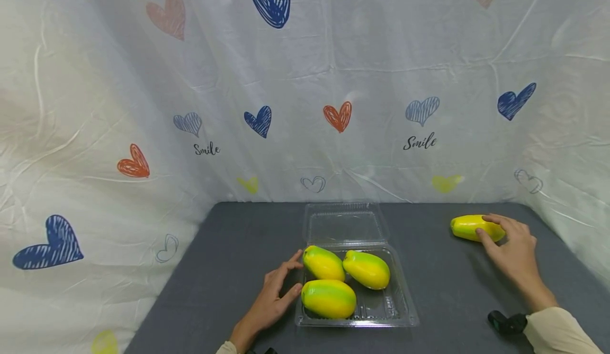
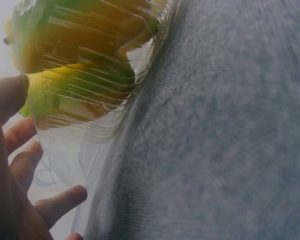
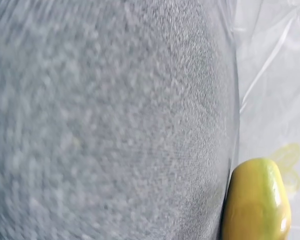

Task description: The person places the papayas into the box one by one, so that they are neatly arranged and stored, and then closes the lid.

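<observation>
At left, over the dark grey table (image 1: 238, 242), was the left hand (image 1: 272, 293), its fingers spread and thumb parted, up against the left side of a clear plastic container (image 1: 404, 295), gripping nothing. Inside, one yellow-green fruit (image 1: 329, 299) lay at the near left, a second fruit (image 1: 323, 263) just behind it and a third fruit (image 1: 367, 270) farther right; the hinged lid (image 1: 345, 228) was open behind them. Well to the right, a fourth fruit (image 1: 464, 226) lay on the table, the thumb and fingers of the right hand (image 1: 512, 248) parted about its right end; whether they had hold of it could not be told, though the right wrist view showed a fingertip clear of it. A black device (image 1: 506, 323) sat at that wrist, beside a cream sleeve (image 1: 562, 330)
</observation>
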Action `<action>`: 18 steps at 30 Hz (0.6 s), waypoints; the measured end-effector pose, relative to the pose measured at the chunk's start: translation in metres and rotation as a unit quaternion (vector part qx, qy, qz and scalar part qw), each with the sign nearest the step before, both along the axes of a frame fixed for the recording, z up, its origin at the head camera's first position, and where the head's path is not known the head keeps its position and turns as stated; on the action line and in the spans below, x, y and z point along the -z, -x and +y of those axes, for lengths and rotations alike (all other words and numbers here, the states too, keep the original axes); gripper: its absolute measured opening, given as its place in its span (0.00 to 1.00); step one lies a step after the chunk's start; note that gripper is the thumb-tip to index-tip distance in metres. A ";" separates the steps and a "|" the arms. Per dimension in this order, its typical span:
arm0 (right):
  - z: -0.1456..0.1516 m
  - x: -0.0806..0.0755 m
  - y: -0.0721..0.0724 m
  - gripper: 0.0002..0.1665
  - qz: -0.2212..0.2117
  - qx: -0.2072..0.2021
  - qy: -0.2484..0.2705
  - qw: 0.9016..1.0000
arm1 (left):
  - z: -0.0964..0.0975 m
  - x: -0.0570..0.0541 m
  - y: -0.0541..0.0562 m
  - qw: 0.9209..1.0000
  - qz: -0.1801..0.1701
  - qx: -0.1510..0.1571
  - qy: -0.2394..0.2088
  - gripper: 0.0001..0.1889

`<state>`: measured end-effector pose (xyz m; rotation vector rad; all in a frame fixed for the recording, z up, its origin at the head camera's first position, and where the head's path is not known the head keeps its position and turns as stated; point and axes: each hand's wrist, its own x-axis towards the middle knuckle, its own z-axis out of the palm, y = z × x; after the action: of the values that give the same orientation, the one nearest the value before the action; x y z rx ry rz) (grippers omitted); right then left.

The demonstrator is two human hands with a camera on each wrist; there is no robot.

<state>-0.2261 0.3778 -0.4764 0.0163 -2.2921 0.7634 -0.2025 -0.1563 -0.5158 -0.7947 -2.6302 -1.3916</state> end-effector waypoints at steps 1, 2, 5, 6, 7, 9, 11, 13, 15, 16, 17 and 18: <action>0.001 0.000 0.000 0.19 -0.001 0.000 -0.002 1.000 | 0.000 0.000 0.000 1.000 -0.006 -0.001 -0.003 0.19; 0.001 0.000 0.001 0.19 -0.001 0.000 -0.003 1.000 | 0.000 -0.001 0.000 1.000 -0.015 -0.002 -0.007 0.18; 0.004 0.001 0.002 0.20 -0.006 0.000 -0.009 1.000 | 0.000 -0.001 -0.001 1.000 -0.024 -0.002 -0.012 0.18; 0.004 0.001 0.002 0.20 -0.008 0.000 -0.011 1.000 | 0.000 -0.001 -0.001 1.000 -0.024 -0.001 -0.013 0.18; 0.005 0.001 0.003 0.21 -0.011 0.001 -0.014 1.000 | 0.000 -0.001 -0.001 1.000 -0.023 0.000 -0.013 0.18; 0.007 0.002 0.004 0.22 -0.019 0.002 -0.021 1.000 | 0.000 -0.002 -0.001 1.000 -0.021 0.001 -0.014 0.18; 0.009 0.003 0.006 0.23 -0.024 0.001 -0.028 0.999 | 0.000 -0.002 -0.001 1.000 -0.021 0.001 -0.012 0.18; 0.010 0.003 0.007 0.24 -0.031 0.003 -0.035 0.999 | 0.000 -0.002 -0.001 1.000 -0.024 0.000 -0.012 0.18; 0.011 0.003 0.008 0.25 -0.036 0.003 -0.040 0.999 | 0.000 -0.002 -0.001 1.000 -0.023 0.000 -0.009 0.18; 0.012 0.003 0.009 0.25 -0.039 0.004 -0.042 0.998 | 0.000 -0.002 0.000 1.000 -0.023 0.000 -0.007 0.18; 0.012 0.003 0.009 0.25 -0.042 0.004 -0.044 0.998 | 0.001 -0.002 0.000 1.000 -0.020 0.001 -0.005 0.18; 0.013 0.003 0.009 0.26 -0.045 0.005 -0.046 0.998 | 0.001 -0.002 0.001 1.000 -0.020 0.000 -0.005 0.18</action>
<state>-0.2351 0.3904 -0.4795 0.0139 -2.4089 0.6666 -0.2031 -0.1557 -0.5141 -0.7746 -2.6518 -1.4345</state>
